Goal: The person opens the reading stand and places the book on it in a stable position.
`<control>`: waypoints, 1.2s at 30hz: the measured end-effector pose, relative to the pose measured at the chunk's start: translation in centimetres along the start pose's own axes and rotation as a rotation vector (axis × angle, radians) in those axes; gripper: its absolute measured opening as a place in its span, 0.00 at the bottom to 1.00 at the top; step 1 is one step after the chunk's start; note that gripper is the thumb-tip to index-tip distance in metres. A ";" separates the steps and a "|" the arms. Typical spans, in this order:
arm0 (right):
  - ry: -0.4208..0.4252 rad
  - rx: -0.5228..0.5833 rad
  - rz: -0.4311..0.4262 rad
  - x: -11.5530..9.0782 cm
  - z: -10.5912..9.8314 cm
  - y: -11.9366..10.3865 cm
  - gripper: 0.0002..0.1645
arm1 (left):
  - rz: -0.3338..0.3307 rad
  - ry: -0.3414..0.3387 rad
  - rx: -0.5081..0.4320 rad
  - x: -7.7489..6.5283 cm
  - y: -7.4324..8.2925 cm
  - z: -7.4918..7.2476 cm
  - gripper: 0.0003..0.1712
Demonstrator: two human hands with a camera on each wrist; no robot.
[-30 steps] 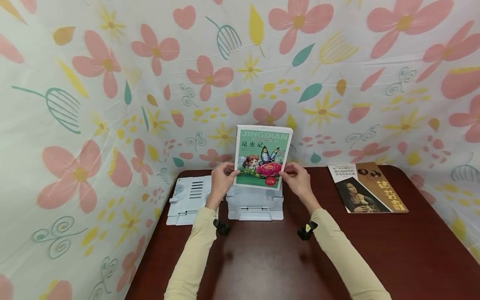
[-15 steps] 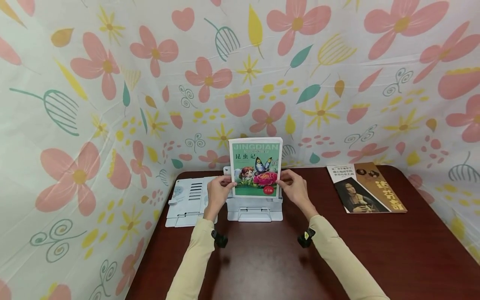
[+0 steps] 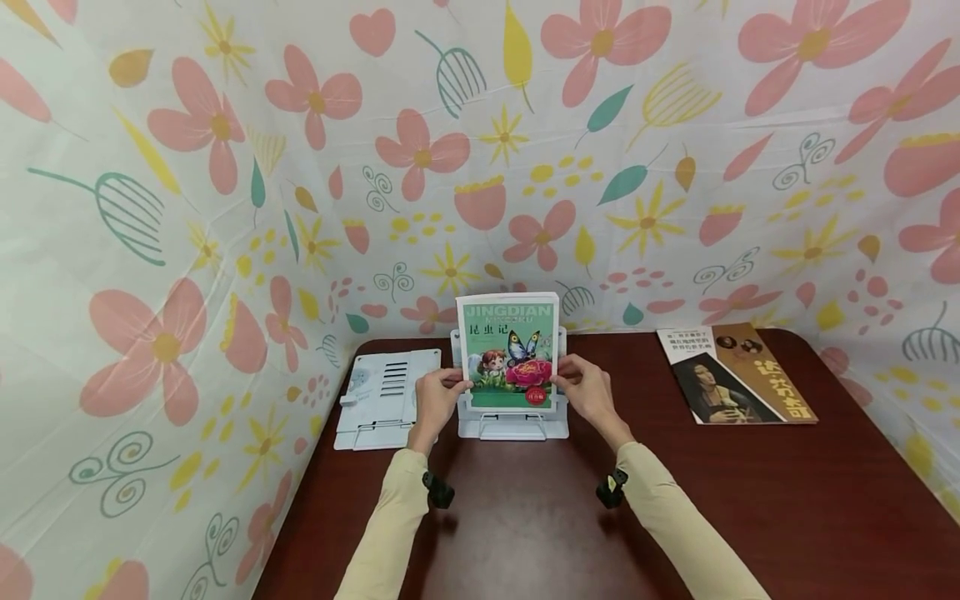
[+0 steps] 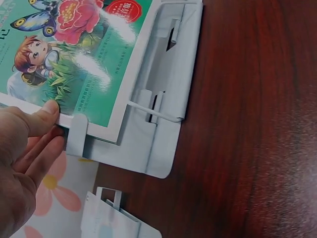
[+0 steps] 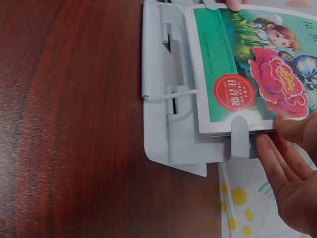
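A green-covered book (image 3: 517, 333) with a butterfly and a pink flower leans upright against a white book stand (image 3: 468, 427). My left hand (image 3: 437, 398) pinches its left edge, thumb on the cover and fingers behind. On the opposite edge, my right hand (image 3: 588, 390) holds the book in the same way. In the left wrist view, a stand clip (image 4: 77, 135) overlaps the book's margin beside my thumb. Another clip (image 5: 240, 138) lies over the other margin in the right wrist view. A wire bar (image 5: 171, 95) of the stand reaches the book's bottom edge.
A second white book stand (image 3: 375, 400) lies folded flat to the left. At the right of the dark red table (image 3: 517, 533) lies a brown and white book (image 3: 731, 375) with a painted portrait. A flower-patterned curtain (image 3: 480, 150) borders the table behind and at the left.
Both hands have lowered the green book from above the stand onto it, shifting it slightly left. The folded stand and the brown book have stayed in place.
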State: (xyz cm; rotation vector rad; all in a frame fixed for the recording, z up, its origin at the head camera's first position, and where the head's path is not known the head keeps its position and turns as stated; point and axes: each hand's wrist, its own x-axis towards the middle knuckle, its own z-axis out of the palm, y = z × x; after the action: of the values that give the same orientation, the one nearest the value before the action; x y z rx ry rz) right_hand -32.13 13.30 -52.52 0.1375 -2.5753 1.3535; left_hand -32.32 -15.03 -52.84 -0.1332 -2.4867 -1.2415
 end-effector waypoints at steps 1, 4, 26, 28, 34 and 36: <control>0.002 0.000 -0.003 -0.1 0.0 0.1 0.11 | -0.002 -0.005 0.000 0.0 0.0 0.1 0.13; 0.010 -0.005 -0.008 -0.1 0.2 0.4 0.10 | -0.015 -0.011 0.007 -0.1 -0.1 0.3 0.13; 0.140 0.068 -0.019 -2.6 1.6 1.9 0.17 | -0.136 0.119 -0.084 -3.5 -1.8 1.3 0.13; 0.160 0.073 0.018 -3.7 2.0 2.3 0.19 | -0.211 0.057 -0.066 -4.5 -2.0 1.6 0.16; 0.009 0.019 0.129 -6.4 3.0 3.0 0.22 | -0.292 -0.036 -0.036 -6.1 -2.7 2.3 0.21; -0.004 0.016 0.128 -6.7 3.1 3.0 0.22 | -0.293 -0.034 -0.039 -6.1 -2.7 2.4 0.22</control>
State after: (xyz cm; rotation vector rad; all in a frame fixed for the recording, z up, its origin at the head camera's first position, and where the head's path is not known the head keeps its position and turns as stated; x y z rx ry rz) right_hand -26.69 12.31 -58.22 -0.0228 -2.6172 1.4188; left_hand -27.92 -14.30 -58.41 0.2102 -2.5795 -1.4110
